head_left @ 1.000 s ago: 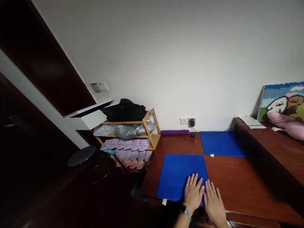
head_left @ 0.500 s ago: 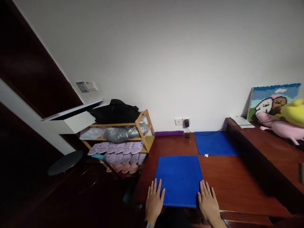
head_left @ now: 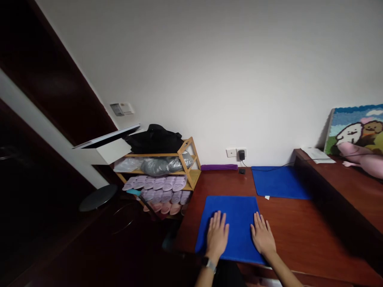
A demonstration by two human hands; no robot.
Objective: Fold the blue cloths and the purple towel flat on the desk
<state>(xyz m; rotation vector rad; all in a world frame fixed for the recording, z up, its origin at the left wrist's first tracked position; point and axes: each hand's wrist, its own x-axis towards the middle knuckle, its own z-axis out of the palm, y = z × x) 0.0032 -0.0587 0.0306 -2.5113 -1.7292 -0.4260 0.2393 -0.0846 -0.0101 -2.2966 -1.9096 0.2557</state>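
Observation:
A blue cloth (head_left: 236,223) lies spread out flat at the front edge of the reddish-brown desk. Resting on its left half is my left hand (head_left: 217,236), palm down with fingers stretched forward; a watch band circles that wrist. My right hand (head_left: 263,235) lies flat over the cloth's right edge, fingers extended. Neither hand grips anything. Farther back on the desk, a second blue cloth (head_left: 279,183) lies flat with a small white tag at its near edge.
A purple folded item (head_left: 219,167) lies along the wall beside a black plug adapter (head_left: 241,154). Left of the desk stands a wooden rack (head_left: 194,183) with slippers and a black bag (head_left: 155,139). A raised ledge on the right holds a pink plush toy (head_left: 363,157).
My left hand has moved from the cloth's left edge onto its surface, forward and to the right. My right hand has slid slightly forward along the right edge. The view has turned a little left.

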